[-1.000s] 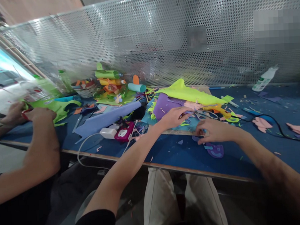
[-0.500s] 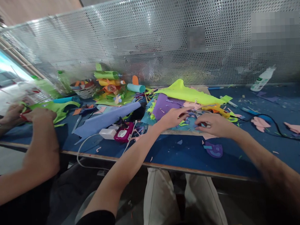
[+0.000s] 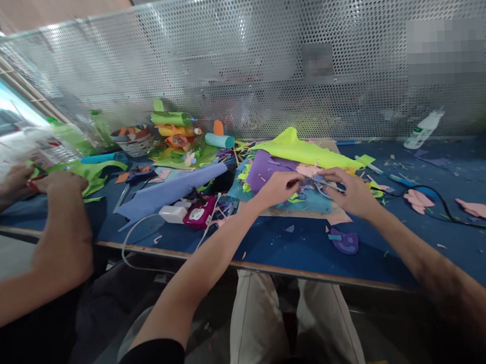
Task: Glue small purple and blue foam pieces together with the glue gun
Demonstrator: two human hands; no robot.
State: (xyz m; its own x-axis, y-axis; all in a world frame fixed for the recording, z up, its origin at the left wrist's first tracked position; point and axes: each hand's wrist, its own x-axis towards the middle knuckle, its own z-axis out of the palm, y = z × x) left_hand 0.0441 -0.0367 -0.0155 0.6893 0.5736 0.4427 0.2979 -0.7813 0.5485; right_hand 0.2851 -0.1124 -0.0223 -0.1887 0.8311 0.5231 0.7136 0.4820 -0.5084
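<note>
Head view, right of centre: your left hand [image 3: 279, 187] curls half-closed, any hold hidden; your right hand [image 3: 351, 192], fingers bent, reaches a small blue scrap [image 3: 317, 177], its grip unclear. The scrap looks light and bendy, best pinched by an edge.

Clothes-wise, we've got a plain black short sleeve [image 3: 154, 363] on the left arm [image 3: 210, 258], ending in a neat, fairly straight hem. The right arm [image 3: 407, 244] is bare as far as we can see, and its upper part just sinks into shadow. The left hand [image 3: 281, 188] and right hand [image 3: 346, 193] are both bare too, with slim fingers. Lower down we're wearing light beige trousers [image 3: 253, 332], matte and roomy, with what looks like a thin lengthwise seam.
</note>
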